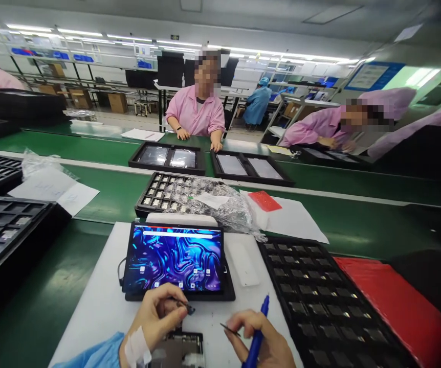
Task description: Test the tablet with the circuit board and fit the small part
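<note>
A tablet [174, 260] with a lit blue swirl screen lies on a white mat [97, 301] in front of me. My left hand [157, 314], in a blue sleeve with a white wrist band, pinches a small dark part [190, 308] just below the tablet's lower edge. My right hand [261, 340] holds a blue pen [258, 332] upright between its fingers and also a thin dark tool [230, 329]. Under my left hand sits a grey open device [178, 350], partly hidden.
A black compartment tray [320, 301] of small parts lies right of the mat, a red sheet [393, 301] beyond it. Black trays [1, 230] stack at left. Another parts tray [159, 191] under foil bags [213, 202] lies behind the tablet. People in pink coats sit across the green conveyor.
</note>
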Tool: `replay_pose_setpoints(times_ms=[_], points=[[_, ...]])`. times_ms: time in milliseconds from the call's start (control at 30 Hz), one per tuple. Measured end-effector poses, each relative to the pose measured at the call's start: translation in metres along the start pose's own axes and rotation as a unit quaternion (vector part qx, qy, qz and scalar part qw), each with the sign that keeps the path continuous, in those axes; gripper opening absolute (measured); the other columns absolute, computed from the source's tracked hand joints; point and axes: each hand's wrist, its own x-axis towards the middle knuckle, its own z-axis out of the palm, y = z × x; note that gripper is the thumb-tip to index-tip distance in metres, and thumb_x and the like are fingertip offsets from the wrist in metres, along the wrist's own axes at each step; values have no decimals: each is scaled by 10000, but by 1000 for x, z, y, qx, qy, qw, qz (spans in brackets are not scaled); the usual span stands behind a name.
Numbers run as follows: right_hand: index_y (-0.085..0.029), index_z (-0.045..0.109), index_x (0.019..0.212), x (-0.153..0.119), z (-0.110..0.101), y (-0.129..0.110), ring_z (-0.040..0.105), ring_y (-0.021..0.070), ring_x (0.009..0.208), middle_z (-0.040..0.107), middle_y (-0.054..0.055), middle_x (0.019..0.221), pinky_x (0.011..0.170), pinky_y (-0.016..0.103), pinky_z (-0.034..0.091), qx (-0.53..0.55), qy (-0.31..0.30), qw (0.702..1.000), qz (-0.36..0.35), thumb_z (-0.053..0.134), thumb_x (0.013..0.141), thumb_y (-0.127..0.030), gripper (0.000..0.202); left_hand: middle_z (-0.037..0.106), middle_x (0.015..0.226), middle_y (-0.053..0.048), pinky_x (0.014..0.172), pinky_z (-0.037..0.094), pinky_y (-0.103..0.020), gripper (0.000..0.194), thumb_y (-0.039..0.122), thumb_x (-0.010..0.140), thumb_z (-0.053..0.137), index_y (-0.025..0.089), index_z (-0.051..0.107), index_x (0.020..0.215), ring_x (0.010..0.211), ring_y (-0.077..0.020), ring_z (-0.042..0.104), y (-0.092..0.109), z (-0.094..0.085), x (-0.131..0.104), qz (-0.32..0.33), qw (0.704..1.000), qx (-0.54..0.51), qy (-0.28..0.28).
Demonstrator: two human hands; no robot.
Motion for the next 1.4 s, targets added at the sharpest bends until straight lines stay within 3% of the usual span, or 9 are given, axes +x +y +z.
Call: replay_pose_setpoints(times_ms=[100, 267, 433, 667, 767, 933, 1033, 1233, 1400], points=[[-253, 484, 724, 17, 16, -17, 644, 115, 651, 671, -54, 722, 657, 174, 498, 60, -49, 997, -12, 672, 737, -52, 275, 685, 701, -45, 631, 436, -153, 376, 441, 621, 882, 140, 670, 696, 662, -102, 606, 0, 1, 1, 34, 999, -21, -3], [-230, 517, 671, 22, 38, -22, 611, 112, 636, 661, -36, 705, 619, 182, 474, 182, -33, 972, 145, 710, 667, -103, 231, 626, 612, 1, 483, 332, -105, 414, 431, 591, 901, 123, 657, 723, 504, -31, 488, 1, 4, 0, -20, 999, -36, 1], [-215, 500, 694, 21, 37, -16, 570, 97, 575, 625, -44, 665, 565, 188, 440, 227, -61, 938, 256, 779, 591, -132, 309, 607, 566, 14, 462, 356, -124, 503, 466, 537, 913, 122, 640, 782, 432, -29, 474, -1, 6, 0, -60, 997, -14, 45], [-223, 448, 687, 21, 37, -12, 563, 90, 575, 610, -60, 646, 565, 181, 433, 213, -66, 939, 263, 645, 574, -69, 275, 581, 566, 9, 487, 299, -133, 452, 444, 562, 906, 111, 645, 719, 475, -31, 426, -4, 8, -1, -58, 998, -12, 31], [-224, 436, 693, 18, 36, -3, 569, 95, 581, 621, -47, 663, 560, 184, 448, 217, -108, 935, 260, 639, 577, -72, 279, 577, 573, 11, 506, 310, -150, 424, 439, 584, 894, 118, 650, 718, 492, -44, 428, -6, 8, -1, -46, 999, -2, 30], [-229, 418, 722, 15, 33, 6, 622, 106, 590, 630, -41, 703, 561, 194, 480, 239, -109, 928, 265, 692, 646, -122, 304, 568, 579, 18, 510, 330, -161, 427, 465, 598, 880, 132, 644, 722, 502, -57, 432, -8, 6, -1, -45, 999, 13, 28], [-226, 423, 756, 14, 30, 4, 662, 116, 595, 626, -41, 757, 570, 210, 502, 260, -145, 911, 286, 734, 720, -180, 316, 573, 576, 18, 515, 340, -150, 429, 474, 610, 873, 132, 642, 725, 502, -52, 437, -8, 6, -1, -39, 999, 18, 28], [-224, 453, 795, 13, 29, -1, 675, 106, 614, 616, -53, 774, 596, 205, 516, 290, -138, 903, 285, 761, 767, -292, 316, 577, 578, 21, 516, 349, -152, 423, 473, 626, 866, 135, 636, 734, 508, -53, 446, -9, 6, -1, -37, 998, 27, 33], [-212, 499, 730, 18, 37, -6, 650, 122, 525, 610, -53, 616, 527, 202, 509, 236, -88, 927, 278, 792, 652, -234, 304, 597, 620, 13, 535, 350, -143, 440, 465, 612, 877, 133, 644, 782, 545, -55, 483, -11, 7, -2, -37, 998, 11, 42]])
